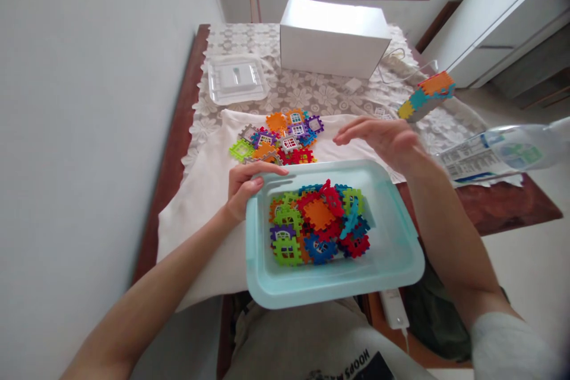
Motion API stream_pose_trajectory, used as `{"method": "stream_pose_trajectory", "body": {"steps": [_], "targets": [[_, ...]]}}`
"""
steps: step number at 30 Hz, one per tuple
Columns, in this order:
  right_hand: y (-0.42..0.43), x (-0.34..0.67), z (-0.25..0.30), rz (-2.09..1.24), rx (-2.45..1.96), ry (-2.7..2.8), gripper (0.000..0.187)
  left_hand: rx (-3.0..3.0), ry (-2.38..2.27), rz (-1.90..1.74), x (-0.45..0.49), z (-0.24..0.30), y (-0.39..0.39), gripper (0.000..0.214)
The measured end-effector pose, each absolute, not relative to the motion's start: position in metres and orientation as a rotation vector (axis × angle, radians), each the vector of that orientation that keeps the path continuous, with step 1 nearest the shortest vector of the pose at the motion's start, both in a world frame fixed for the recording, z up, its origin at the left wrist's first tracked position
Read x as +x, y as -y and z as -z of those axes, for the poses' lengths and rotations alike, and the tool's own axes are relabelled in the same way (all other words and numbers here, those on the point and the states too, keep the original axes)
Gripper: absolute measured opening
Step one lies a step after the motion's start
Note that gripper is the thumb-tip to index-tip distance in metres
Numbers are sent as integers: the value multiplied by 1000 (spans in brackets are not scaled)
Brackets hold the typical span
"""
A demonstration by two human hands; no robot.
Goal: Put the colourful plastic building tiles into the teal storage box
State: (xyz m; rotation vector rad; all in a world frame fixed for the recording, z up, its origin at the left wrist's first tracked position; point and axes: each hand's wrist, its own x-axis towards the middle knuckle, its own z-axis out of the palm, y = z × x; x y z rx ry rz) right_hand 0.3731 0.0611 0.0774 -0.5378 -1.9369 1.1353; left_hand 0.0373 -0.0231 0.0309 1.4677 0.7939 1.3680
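Note:
A pale turquoise plastic bin (392,255) is held tilted at the table's near edge. My left hand (249,185) grips its far left corner, thumb and fingers over the rim. Inside lie colourful interlocking building pieces (318,215), some with window shapes, in green, red, orange, blue and purple. Just beyond the far rim, a heap of similar pieces (280,139) rests on a white cloth (196,231). My right hand (383,138) hovers past the bin's far right corner, fingers stretched out and holding nothing.
At the back of the table stand a white box (333,38) and a clear plastic lid (238,80). To the right are a block built of joined pieces (427,95) and a clear plastic bottle (499,151). A white power strip (394,309) lies below the bin. A wall borders the left.

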Motion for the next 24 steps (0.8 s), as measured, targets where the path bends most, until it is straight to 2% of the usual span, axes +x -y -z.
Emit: {"method": "stream_pose_trajectory", "body": {"steps": [3,7,12,14,16,20,21,24], "targets": [[-99,363,-32,-898,-769,1908,49,1488,-809,-1373,37,-30,23,35],[-129,349,25,-545,-947,2142,58,1531,-799,-1359,35,-28,21,39],[-129,346,56,-381,-919,2272,27,1571,-764,-1360,34,-29,21,37],[-126,348,58,-341,-949,2265,20,1568,-781,-1356,35,-30,22,37],[-124,349,57,-307,-984,2252,21,1562,-807,-1352,35,-30,24,38],[-119,347,51,-315,-933,2276,48,1551,-825,-1354,36,-31,24,38],[-118,347,50,-334,-922,2292,50,1552,-826,-1353,35,-31,24,38],[-118,346,48,-406,-947,2291,32,1570,-838,-1348,34,-32,24,39]]}}
